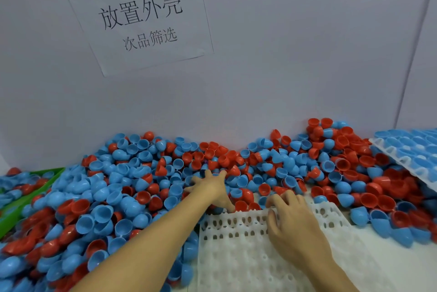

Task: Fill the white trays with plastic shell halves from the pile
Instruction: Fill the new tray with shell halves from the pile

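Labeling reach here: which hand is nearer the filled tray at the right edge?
Right. The right hand rests on the empty white tray, closer to the filled tray. The left hand lies spread on the pile, farther left.

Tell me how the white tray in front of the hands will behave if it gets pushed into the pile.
The white tray looks thin and moulded, so it probably flexes rather than staying stiff. It seems light and could slide on the table. The loose, rounded shell halves at its far edge would likely roll aside or ride up over it.
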